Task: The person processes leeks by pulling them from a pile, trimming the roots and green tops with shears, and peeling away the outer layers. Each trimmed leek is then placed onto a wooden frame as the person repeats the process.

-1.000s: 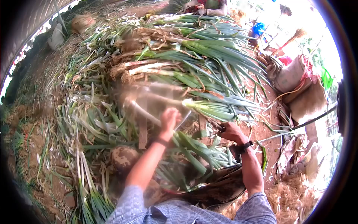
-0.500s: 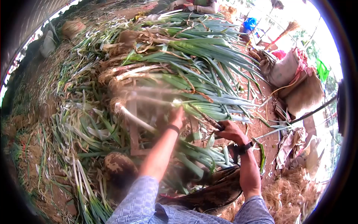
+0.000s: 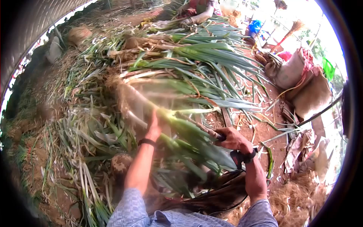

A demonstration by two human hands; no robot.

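Observation:
A leek [image 3: 141,97] with shaggy roots lies slantwise across the middle, its leaves blurred toward the lower right. My left hand [image 3: 153,128] is closed round its pale stem where the green begins. My right hand [image 3: 232,140] grips the dark handle of a thin, knife-like tool [image 3: 196,124]. This tool's narrow length points up and left, overlapping the leek's leaves in this view. Another leek stem [image 3: 137,118] shows just left of my left hand.
A large pile of leeks [image 3: 211,56] stretches ahead, with loose leaves and trimmings [image 3: 87,128] to the left. Stuffed sacks [image 3: 291,73] stand at the right, and a heap of cut roots [image 3: 295,200] lies lower right. Another person's arm [image 3: 198,17] shows at the top.
My left hand has moved left and drawn the leek off the pile toward me. My right hand, still holding the tool, has shifted only slightly.

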